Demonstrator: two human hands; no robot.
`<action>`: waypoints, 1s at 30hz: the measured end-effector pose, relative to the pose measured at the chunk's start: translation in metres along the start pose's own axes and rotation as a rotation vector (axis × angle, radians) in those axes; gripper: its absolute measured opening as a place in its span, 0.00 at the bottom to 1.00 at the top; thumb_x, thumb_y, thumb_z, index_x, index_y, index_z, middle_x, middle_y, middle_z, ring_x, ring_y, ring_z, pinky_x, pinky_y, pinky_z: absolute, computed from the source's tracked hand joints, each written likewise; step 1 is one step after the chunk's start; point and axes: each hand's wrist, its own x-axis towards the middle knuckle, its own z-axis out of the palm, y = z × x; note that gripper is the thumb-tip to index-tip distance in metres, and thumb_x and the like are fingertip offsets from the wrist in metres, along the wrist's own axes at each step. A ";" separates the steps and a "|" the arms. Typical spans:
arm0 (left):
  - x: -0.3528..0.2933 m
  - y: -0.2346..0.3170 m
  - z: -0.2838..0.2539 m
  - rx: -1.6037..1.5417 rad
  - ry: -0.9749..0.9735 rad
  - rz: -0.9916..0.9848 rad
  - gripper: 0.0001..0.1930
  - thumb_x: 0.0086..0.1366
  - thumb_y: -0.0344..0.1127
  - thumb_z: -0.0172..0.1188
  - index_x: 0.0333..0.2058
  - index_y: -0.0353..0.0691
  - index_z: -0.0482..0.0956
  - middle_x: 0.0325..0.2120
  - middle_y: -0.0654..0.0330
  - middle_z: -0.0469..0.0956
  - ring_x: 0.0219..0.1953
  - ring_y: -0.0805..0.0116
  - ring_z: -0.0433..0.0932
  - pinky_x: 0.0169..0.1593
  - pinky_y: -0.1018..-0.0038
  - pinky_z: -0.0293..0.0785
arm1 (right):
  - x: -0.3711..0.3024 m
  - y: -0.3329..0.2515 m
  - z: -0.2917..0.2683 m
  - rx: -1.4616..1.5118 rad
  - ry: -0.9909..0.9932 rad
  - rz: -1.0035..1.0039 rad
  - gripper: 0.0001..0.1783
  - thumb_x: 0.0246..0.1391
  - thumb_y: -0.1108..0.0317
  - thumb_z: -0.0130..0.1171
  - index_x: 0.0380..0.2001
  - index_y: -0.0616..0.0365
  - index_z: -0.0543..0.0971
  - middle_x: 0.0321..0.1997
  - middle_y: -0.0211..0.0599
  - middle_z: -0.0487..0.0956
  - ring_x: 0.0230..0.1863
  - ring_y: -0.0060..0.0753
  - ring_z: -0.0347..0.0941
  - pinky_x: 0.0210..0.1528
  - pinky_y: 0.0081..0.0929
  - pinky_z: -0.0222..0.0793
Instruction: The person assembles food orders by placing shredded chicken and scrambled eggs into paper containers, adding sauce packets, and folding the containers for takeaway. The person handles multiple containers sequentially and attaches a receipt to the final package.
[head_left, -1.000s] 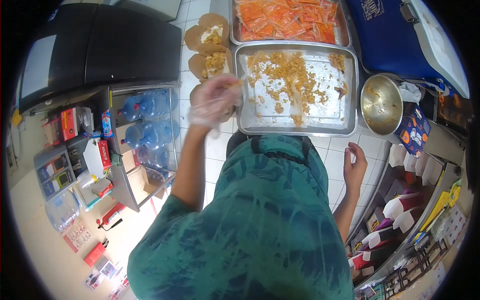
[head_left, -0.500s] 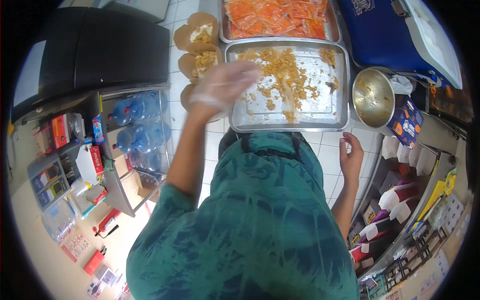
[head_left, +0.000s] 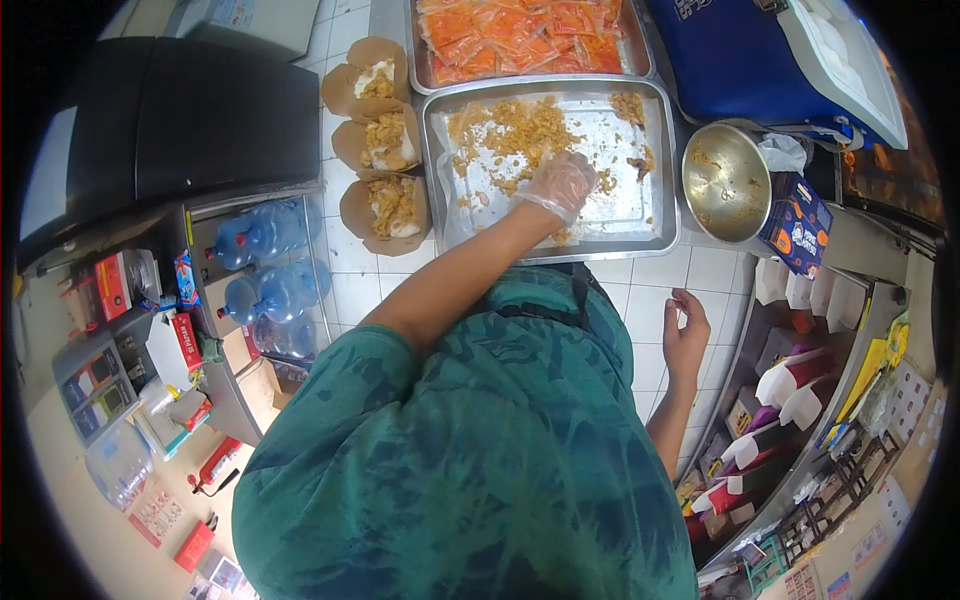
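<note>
My left hand (head_left: pixel 563 186), in a clear plastic glove, is down in a metal tray (head_left: pixel 560 247) lined with translucent sheet. Its fingers are curled together at the crumbled golden-brown food (head_left: pixel 525 128), with the fingertips hidden. My right hand (head_left: pixel 687 325) hangs bare beside the tray's near right side, loosely bent, thumb and fingers apart, holding nothing. Left of the tray stand three open brown paper boxes: a far box (head_left: pixel 345 88), a middle box (head_left: pixel 349 143) and a near box (head_left: pixel 356 210). Each holds white rice topped with the crumbled food.
Behind the tray is another metal tray (head_left: pixel 421 60) full of orange sauce packets (head_left: pixel 520 30). To the right are a steel bowl (head_left: pixel 727 185) with food bits, a dark blue printed box (head_left: pixel 797 225) and a blue cooler (head_left: pixel 740 70). Large water bottles (head_left: pixel 270 235) lie on the left rack.
My left hand has moved right, from over the paper boxes and the tray's left edge down into the tray's middle. The near box, hidden before, now shows its food.
</note>
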 end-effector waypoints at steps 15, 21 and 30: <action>-0.169 -0.048 -0.186 -1.367 0.649 -0.617 0.15 0.57 0.28 0.64 0.44 0.34 0.78 0.43 0.58 0.77 0.44 0.71 0.75 0.50 0.76 0.72 | 0.026 -0.007 0.008 -0.002 -0.068 -0.100 0.13 0.53 0.72 0.56 0.41 0.65 0.76 0.39 0.48 0.79 0.41 0.41 0.77 0.47 0.33 0.69; -0.232 -0.089 -0.167 -1.393 0.431 -0.845 0.17 0.56 0.28 0.64 0.45 0.33 0.77 0.42 0.57 0.77 0.44 0.72 0.75 0.52 0.76 0.70 | 0.043 -0.028 0.016 -0.045 -0.133 -0.190 0.13 0.54 0.72 0.55 0.41 0.65 0.76 0.40 0.48 0.79 0.41 0.41 0.77 0.47 0.33 0.69; -0.253 -0.114 -0.134 -1.222 0.652 -0.971 0.14 0.61 0.38 0.60 0.42 0.34 0.79 0.36 0.62 0.79 0.39 0.76 0.75 0.47 0.78 0.70 | 0.056 -0.044 0.015 -0.083 -0.181 -0.254 0.12 0.54 0.72 0.55 0.41 0.66 0.75 0.38 0.47 0.79 0.42 0.41 0.76 0.47 0.33 0.69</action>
